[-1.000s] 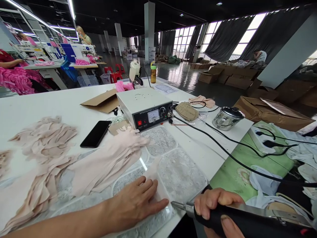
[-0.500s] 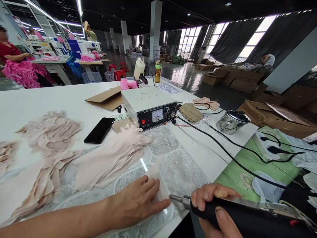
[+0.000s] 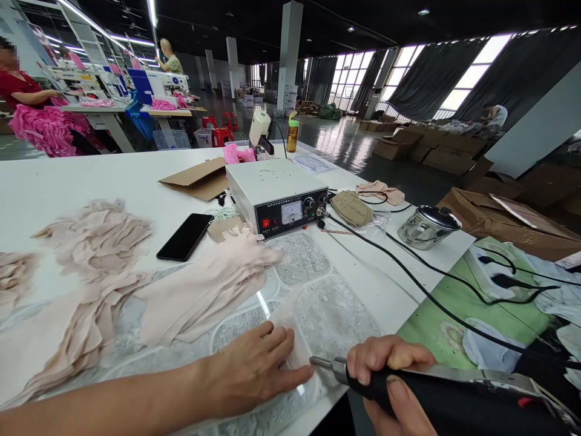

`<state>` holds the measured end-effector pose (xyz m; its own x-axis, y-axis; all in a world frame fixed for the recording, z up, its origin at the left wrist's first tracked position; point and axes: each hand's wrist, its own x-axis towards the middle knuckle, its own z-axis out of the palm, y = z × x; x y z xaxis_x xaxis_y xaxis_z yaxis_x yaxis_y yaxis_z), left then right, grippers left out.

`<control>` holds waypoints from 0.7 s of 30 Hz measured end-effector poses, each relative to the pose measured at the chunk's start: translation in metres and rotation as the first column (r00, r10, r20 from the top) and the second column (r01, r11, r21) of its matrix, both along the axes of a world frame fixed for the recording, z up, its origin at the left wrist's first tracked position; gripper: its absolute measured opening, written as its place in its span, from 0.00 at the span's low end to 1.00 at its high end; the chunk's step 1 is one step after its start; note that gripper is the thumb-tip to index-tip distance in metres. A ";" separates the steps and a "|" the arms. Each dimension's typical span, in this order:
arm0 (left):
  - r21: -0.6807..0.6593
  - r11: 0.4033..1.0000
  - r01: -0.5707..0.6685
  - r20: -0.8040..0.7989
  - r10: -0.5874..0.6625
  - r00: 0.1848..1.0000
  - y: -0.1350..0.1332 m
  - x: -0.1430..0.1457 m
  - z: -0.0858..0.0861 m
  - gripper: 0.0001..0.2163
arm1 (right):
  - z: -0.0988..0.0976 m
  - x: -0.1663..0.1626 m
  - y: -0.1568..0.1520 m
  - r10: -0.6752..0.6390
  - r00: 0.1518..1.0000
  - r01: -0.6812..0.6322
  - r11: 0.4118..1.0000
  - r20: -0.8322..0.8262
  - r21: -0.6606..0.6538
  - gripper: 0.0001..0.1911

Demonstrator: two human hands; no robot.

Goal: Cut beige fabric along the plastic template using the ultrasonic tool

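My left hand [image 3: 249, 366] lies flat, fingers stretched out, pressing a small pale pink fabric piece [image 3: 288, 330] onto a scratched clear plate [image 3: 336, 312] near the table's front edge. My right hand [image 3: 390, 378] is wrapped round a black hand-held tool [image 3: 454, 399]. The tool's metal tip [image 3: 320, 362] touches the fabric's edge just right of my left fingertips. A black cable [image 3: 408, 278] runs from the tool to a white control box [image 3: 276, 195] with a dial and meter.
Stacks of pale pink fabric pieces [image 3: 95, 233] and longer strips [image 3: 204, 287] lie to the left. A black phone [image 3: 185, 236], cardboard [image 3: 197, 177] and a steel pot [image 3: 424, 227] sit on the white table [image 3: 54, 181]. People sit at sewing stations at the far left.
The tool's tip has moved left from off the plate's edge onto the fabric by my left fingertips. My left hand has stayed pressed on the piece.
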<state>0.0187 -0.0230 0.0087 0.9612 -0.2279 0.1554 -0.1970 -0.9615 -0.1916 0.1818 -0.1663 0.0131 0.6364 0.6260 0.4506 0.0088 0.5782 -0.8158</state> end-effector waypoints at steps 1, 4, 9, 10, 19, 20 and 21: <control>-0.001 1.000 -0.003 0.000 0.003 1.000 0.000 0.000 0.001 0.18 | 0.001 0.000 0.001 -0.001 1.000 0.001 1.000 -0.003 0.000 0.05; 0.002 1.000 -0.008 -0.004 0.008 1.000 -0.001 -0.001 0.003 0.17 | 0.002 -0.002 0.005 -0.036 0.998 0.037 0.999 -0.052 0.002 0.07; 0.002 1.000 -0.016 0.007 0.016 1.000 -0.002 -0.002 0.003 0.18 | -0.001 -0.003 0.011 -0.038 0.994 0.036 0.999 -0.099 -0.022 0.06; -0.003 1.000 -0.019 0.009 0.019 1.000 -0.002 -0.002 0.002 0.18 | -0.001 -0.003 0.012 -0.041 0.995 0.039 0.999 -0.095 -0.025 0.06; -0.008 1.000 -0.011 0.009 0.011 1.000 -0.001 -0.002 -0.001 0.19 | -0.003 -0.005 0.019 -0.056 0.997 0.056 0.998 -0.045 -0.001 0.05; -0.007 1.000 -0.012 0.002 0.012 1.000 -0.001 -0.002 -0.001 0.20 | -0.002 -0.005 0.020 -0.050 0.998 0.050 0.999 -0.032 -0.003 0.06; -0.006 1.000 -0.013 -0.003 0.013 1.000 -0.001 -0.002 -0.001 0.20 | -0.002 -0.005 0.021 -0.044 0.999 0.044 0.999 -0.018 -0.002 0.07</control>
<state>0.0167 -0.0243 0.0073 0.9644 -0.2147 0.1544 -0.1852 -0.9651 -0.1850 0.1768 -0.1451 0.0113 0.6714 0.5982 0.4375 0.0193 0.5760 -0.8172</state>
